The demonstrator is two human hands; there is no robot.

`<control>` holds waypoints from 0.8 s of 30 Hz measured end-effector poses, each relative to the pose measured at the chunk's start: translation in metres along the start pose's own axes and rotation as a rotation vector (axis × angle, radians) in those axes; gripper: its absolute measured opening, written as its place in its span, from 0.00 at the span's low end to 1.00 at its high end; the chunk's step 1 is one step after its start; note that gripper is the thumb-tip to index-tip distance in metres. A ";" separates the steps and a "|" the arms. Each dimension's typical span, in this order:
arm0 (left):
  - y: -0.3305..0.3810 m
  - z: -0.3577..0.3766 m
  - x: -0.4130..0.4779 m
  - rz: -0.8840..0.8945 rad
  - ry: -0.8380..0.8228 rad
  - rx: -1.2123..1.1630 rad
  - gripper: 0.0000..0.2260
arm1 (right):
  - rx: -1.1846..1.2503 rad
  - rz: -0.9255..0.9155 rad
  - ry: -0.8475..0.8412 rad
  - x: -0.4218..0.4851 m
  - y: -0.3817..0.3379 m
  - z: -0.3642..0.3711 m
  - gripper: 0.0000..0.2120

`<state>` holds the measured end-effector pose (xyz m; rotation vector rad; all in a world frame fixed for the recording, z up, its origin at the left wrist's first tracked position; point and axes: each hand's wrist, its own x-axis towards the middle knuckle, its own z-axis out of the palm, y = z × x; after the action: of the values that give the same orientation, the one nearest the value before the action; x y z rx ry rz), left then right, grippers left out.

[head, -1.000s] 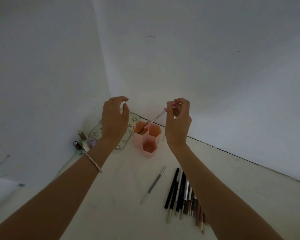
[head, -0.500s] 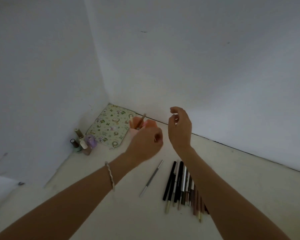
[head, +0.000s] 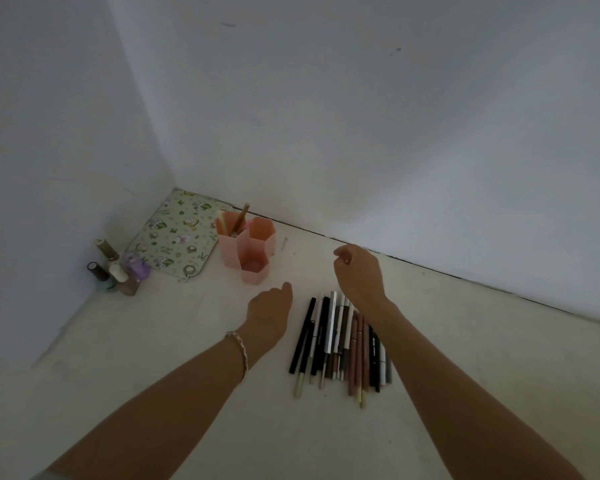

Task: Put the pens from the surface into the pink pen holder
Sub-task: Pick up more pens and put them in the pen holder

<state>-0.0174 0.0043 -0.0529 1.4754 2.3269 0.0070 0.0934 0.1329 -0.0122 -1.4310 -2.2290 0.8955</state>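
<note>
The pink pen holder (head: 230, 251), three hexagonal tubes, stands near the wall corner. Its back-left tube holds a few pens (head: 239, 219); the other two tubes look empty. Several pens (head: 336, 337) lie side by side in a row on the pale surface. My left hand (head: 269, 315) is lowered just left of that row, knuckles up and fingers curled under; whatever is beneath it is hidden. My right hand (head: 359, 275) hovers above the far end of the row, fingers loosely curled and apart, holding nothing.
A floral-patterned pad (head: 174, 237) lies in the corner left of the holder. Several nail polish bottles (head: 116, 271) stand against the left wall. White walls close off the far side and the left.
My right hand has let the pink-tipped pen go into the holder and drawn back over the row. My left hand came down from near the holder onto where a lone silver pen lay.
</note>
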 end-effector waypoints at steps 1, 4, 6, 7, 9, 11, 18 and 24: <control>0.000 -0.007 0.001 0.002 0.044 -0.087 0.19 | -0.101 0.028 -0.051 0.000 0.003 0.001 0.12; 0.003 -0.034 0.006 -0.021 0.274 -0.403 0.16 | -0.335 0.132 -0.235 -0.006 0.009 0.009 0.09; 0.004 -0.048 0.009 0.012 0.396 -0.532 0.21 | -0.441 0.156 -0.303 -0.014 0.011 0.018 0.09; 0.003 -0.052 0.009 0.034 0.438 -0.587 0.23 | -0.488 0.147 -0.303 -0.017 0.012 0.023 0.11; 0.002 -0.058 0.008 0.060 0.489 -0.652 0.25 | -0.560 0.111 -0.259 -0.022 0.014 0.031 0.11; 0.001 -0.058 0.006 0.071 0.509 -0.662 0.23 | -0.584 0.085 -0.217 -0.024 0.012 0.036 0.08; -0.005 -0.062 -0.002 0.083 0.561 -0.732 0.21 | -0.386 0.167 -0.227 -0.020 0.008 0.039 0.02; -0.044 -0.112 0.004 -0.015 0.952 -0.929 0.21 | 0.088 0.217 0.073 0.014 -0.023 0.007 0.08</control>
<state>-0.0934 0.0103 0.0403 1.0100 2.3070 1.8392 0.0676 0.1361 -0.0028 -1.6585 -1.9839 0.9789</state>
